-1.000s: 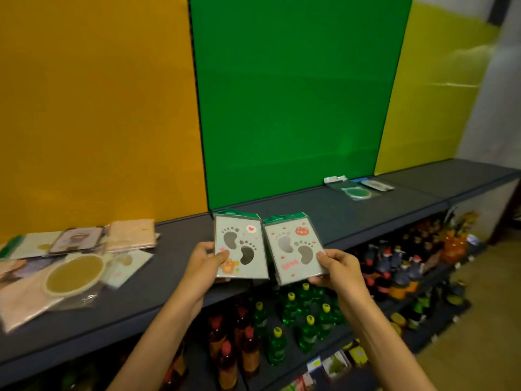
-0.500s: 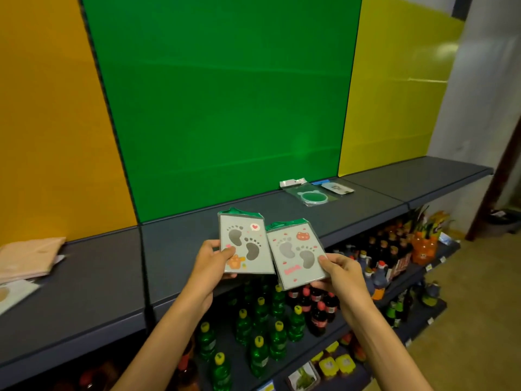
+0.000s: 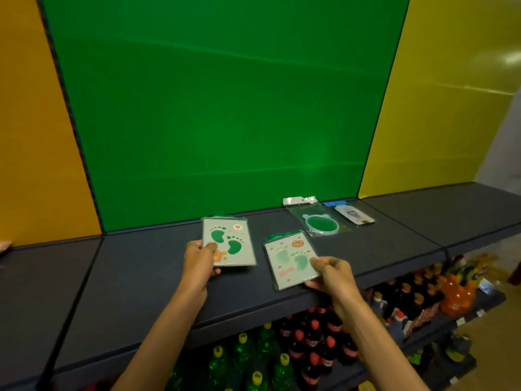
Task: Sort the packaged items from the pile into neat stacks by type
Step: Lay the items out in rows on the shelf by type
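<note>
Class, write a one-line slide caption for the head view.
Left hand and right hand each hold a footprint packet over a dark shelf.

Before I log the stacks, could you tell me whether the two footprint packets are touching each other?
Apart. The head view shows dark shelf between the left hand's footprint packet and the right hand's footprint packet.
</note>
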The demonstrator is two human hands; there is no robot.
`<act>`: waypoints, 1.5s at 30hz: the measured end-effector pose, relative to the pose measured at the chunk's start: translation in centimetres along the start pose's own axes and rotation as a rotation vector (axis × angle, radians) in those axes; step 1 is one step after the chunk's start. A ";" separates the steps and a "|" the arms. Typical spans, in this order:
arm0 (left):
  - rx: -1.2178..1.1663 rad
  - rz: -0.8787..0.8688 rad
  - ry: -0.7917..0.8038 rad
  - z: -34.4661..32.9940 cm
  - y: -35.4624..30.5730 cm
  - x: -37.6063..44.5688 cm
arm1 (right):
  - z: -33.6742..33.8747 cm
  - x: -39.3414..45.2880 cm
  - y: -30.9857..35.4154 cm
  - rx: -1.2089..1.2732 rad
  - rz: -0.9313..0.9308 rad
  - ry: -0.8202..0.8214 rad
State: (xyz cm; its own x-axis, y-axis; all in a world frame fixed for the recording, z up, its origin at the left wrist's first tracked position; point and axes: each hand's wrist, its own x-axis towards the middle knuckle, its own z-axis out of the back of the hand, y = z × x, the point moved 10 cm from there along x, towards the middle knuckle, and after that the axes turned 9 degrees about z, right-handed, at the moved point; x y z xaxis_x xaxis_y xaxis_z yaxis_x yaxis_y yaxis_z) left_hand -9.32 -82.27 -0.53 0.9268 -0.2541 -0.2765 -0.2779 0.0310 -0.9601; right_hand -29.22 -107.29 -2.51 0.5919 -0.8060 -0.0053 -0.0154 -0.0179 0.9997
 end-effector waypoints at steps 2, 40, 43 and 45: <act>0.004 0.004 -0.023 -0.1 -0.2 0.7 | -1.4 2.1 0.0 -0.004 -0.002 0.036; 0.386 0.019 -0.154 -11.9 -1.0 8.2 | -6.4 16.9 8.6 -0.954 0.757 0.299; 0.824 -0.039 -0.278 -11.4 -1.9 7.9 | -6.4 17.0 7.9 -0.951 0.760 0.334; 0.966 -0.073 -0.317 -11.5 -2.0 7.6 | -6.4 16.9 7.6 -0.958 0.763 0.358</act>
State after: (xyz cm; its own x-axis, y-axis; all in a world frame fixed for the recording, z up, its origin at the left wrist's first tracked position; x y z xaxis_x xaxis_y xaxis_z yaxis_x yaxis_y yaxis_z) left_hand -4.62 -95.42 -0.24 0.9966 -0.0234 -0.0793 -0.0251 0.8282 -0.5599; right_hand -14.15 -117.23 5.18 0.8752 -0.2173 0.4322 0.0511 0.9300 0.3641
